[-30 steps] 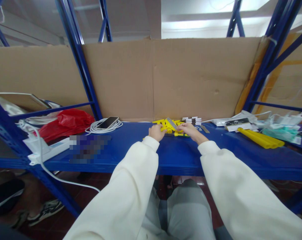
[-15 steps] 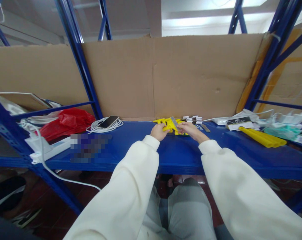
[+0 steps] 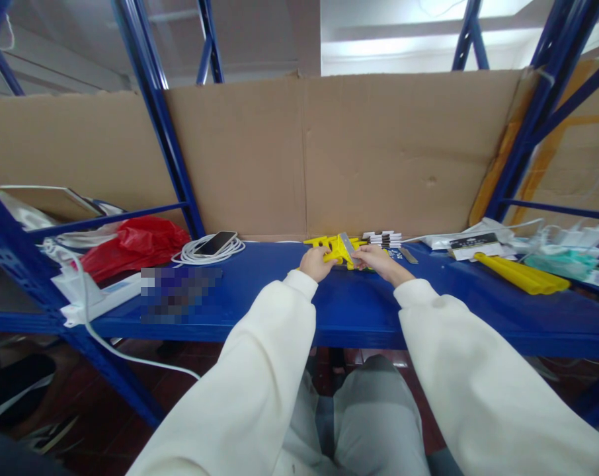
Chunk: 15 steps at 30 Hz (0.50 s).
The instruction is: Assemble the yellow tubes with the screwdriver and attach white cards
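Observation:
A yellow plastic scraper head [image 3: 335, 249] with a flat grey metal blade [image 3: 346, 242] is held just over the blue shelf. My left hand [image 3: 315, 263] grips its yellow part from the left, fingers closed. My right hand [image 3: 377, 260] pinches at its right side by the blade's edge; the fingertips are partly hidden. Behind my left hand, more yellow plastic pieces [image 3: 313, 240] lie on the shelf. Just past my right hand are a loose grey blade [image 3: 408, 256] and several small black-and-white packs [image 3: 383, 238].
Yellow tubes [image 3: 522, 273] lie at the right, near a white-and-black box [image 3: 473, 246] and a green-and-white bundle [image 3: 560, 261]. Leftward are a phone [image 3: 217, 242] on a coiled white cable [image 3: 185, 252], a red bag [image 3: 135, 246] and a white power strip [image 3: 114, 296]. Cardboard [image 3: 379, 152] walls the back.
Both hands keep hold of the scraper head in nearly the same place. My right fingers have shifted slightly. The view has moved a little.

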{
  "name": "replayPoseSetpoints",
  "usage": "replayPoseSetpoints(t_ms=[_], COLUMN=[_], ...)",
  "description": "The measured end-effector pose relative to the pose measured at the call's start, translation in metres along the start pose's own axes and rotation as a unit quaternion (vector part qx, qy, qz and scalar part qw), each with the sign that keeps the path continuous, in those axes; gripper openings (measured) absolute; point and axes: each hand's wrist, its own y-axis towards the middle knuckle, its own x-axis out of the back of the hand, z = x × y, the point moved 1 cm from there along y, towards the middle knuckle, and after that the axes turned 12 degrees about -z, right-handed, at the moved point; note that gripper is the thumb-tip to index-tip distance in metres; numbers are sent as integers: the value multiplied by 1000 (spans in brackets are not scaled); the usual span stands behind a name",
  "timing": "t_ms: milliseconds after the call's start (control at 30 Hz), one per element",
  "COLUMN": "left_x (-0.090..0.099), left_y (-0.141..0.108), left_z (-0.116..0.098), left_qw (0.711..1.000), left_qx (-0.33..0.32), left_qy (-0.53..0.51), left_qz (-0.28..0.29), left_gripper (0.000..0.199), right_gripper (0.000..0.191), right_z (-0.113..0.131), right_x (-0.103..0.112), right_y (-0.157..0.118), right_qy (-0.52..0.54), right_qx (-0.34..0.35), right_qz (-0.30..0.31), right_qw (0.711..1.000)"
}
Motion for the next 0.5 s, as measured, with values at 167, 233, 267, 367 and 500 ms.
replayPoseSetpoints(t_ms=[167,233,267,367,500], left_x=[2,3,3,3,3], left_y=[-3,-4,-5,-7,-9], left_z=[-2,-3,-3,-4,-5], left_qw=[1000,999,999,996,991], left_qx=[-4,-21,-32,-76,-111], left_qy=[-3,-4,-4,2,22], left_qz=[18,26,29,43,68], left_gripper=[40,48,52,56,48], right_gripper=[22,22,22,21,19], right_z=[2,2,2,2,1], right_x=[-1,-1,-1,-2,-4], right_y=[-2,-3,-3,-5,-7], right_qy=[-13,-15,-14,-8,-8], right_qx=[-8,-4,-2,0,-2], right_qz=[7,16,21,46,71], right_qw=[1000,1000,1000,999,997])
